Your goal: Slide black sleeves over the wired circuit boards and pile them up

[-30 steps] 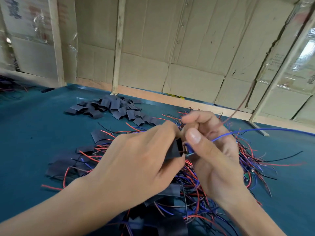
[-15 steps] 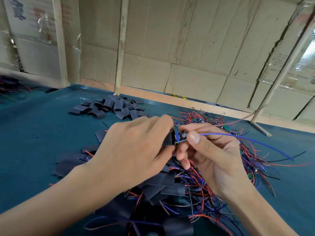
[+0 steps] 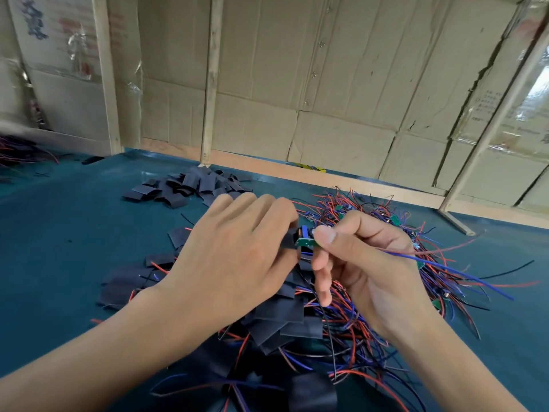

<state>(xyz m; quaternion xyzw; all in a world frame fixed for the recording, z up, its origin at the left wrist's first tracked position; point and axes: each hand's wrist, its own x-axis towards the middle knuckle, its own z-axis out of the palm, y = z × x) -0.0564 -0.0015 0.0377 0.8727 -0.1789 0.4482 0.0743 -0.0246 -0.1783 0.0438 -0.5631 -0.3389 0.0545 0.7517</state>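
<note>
My left hand [image 3: 237, 257] grips a black sleeve [image 3: 288, 239] by its edge, the fingers curled over most of it. My right hand [image 3: 365, 263] pinches a small green circuit board [image 3: 306, 239] between thumb and forefinger, right at the sleeve's mouth. The board's blue and red wires [image 3: 451, 267] trail to the right. Below both hands lies a pile of sleeved boards [image 3: 285, 319] with tangled wires. A heap of bare wired boards [image 3: 386, 215] sits behind my right hand. Loose empty sleeves [image 3: 190, 185] lie heaped at the back left.
The teal table top [image 3: 74, 239] runs to a cardboard wall [image 3: 326, 84] with wooden posts. More wires [image 3: 17, 150] lie at the far left edge. A few stray sleeves [image 3: 118, 283] lie left of my left hand.
The hands dropped lower in the view and shifted slightly apart; the green board now shows outside the sleeve's mouth. The trailing blue wire swung down to the right.
</note>
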